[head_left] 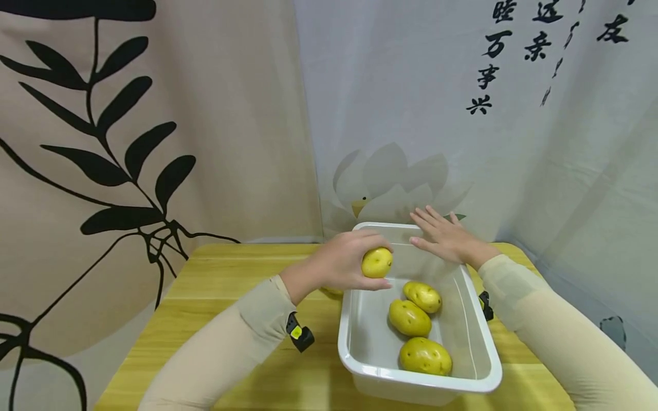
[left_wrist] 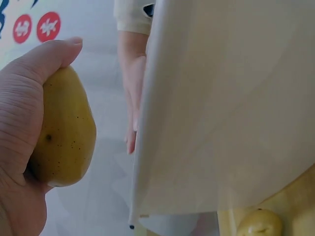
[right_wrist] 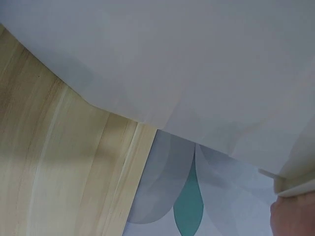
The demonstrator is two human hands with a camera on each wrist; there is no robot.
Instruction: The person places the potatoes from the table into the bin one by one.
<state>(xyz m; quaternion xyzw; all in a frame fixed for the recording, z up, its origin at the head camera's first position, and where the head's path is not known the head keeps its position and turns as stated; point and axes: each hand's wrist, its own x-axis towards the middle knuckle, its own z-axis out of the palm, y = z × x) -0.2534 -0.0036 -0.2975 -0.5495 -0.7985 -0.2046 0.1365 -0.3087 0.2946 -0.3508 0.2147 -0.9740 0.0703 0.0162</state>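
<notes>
My left hand (head_left: 346, 261) holds a yellow potato (head_left: 377, 262) above the left side of a white plastic bin (head_left: 418, 374). In the left wrist view the potato (left_wrist: 66, 130) lies against the palm, with the thumb along its upper end. My right hand (head_left: 443, 235) is spread with straight fingers over the bin's far right rim; whether it touches the rim I cannot tell. On the bin's floor lie three more potatoes: one nearest the front (head_left: 425, 356), one in the middle (head_left: 409, 318) and one behind it (head_left: 422, 296).
Outside the bin, to its left, another potato (head_left: 333, 291) is mostly hidden behind my left wrist; the left wrist view shows a potato (left_wrist: 260, 223) on the wood. The bin stands on a wooden table (head_left: 205, 302). A printed curtain (head_left: 247, 114) hangs behind the table's far edge.
</notes>
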